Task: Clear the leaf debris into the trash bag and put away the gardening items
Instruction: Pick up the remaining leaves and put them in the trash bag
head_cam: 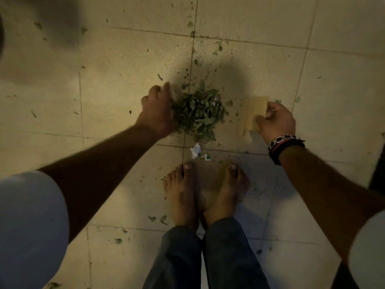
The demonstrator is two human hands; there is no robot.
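Two hands flank a leaf pile on a dim tiled floor.

The left hand [157,110], fingers curled and holding nothing I can make out, presses against the left edge of the leaf pile [199,113]; bare tile lies open beyond. The right hand [275,122] pinches a tan card [253,113], just beside the pile, not touching. A paper scrap [195,150] lies before bare feet [205,192]. No trash bag shows.

leaf pile [199,113] between hands, before feet [205,190]
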